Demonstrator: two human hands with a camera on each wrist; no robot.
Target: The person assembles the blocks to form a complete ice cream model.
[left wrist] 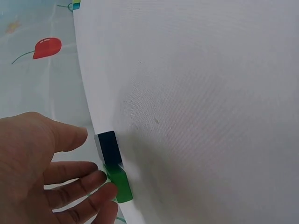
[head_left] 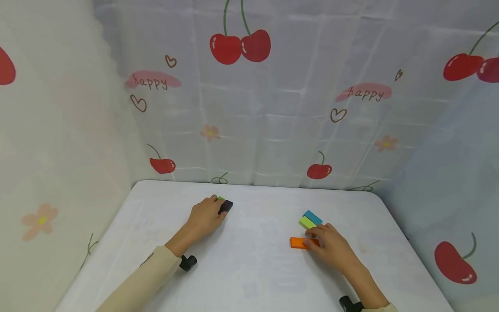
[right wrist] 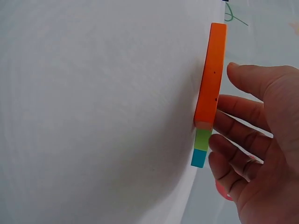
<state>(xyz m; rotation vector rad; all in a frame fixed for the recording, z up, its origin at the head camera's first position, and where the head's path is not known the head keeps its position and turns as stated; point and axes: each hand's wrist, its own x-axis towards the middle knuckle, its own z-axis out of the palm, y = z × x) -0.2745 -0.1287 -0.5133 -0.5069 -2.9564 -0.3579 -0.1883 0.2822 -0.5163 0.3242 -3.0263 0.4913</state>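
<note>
My left hand (head_left: pixel 204 216) is over a black block (head_left: pixel 226 206) at the back left of the white table. A green block lies beside it, mostly hidden by the fingers in the head view; in the left wrist view the green block (left wrist: pixel 120 184) adjoins the dark one, and the thumb stands apart from the fingers. On the right, my right hand (head_left: pixel 331 247) reaches over the right end of an orange block (head_left: pixel 298 242), fingers loosely bent. Behind it, a lime block (head_left: pixel 307 222) and a blue block (head_left: pixel 313 217) lie side by side. Whether fingertips touch any block is unclear.
The white table (head_left: pixel 249 277) has rounded back corners. Behind it hangs a pale curtain (head_left: pixel 269 130) printed with cherries, hearts and flowers, with similar sheets at both sides. A black wrist device (head_left: pixel 189 263) is by the left sleeve, another (head_left: pixel 349 304) by the right wrist.
</note>
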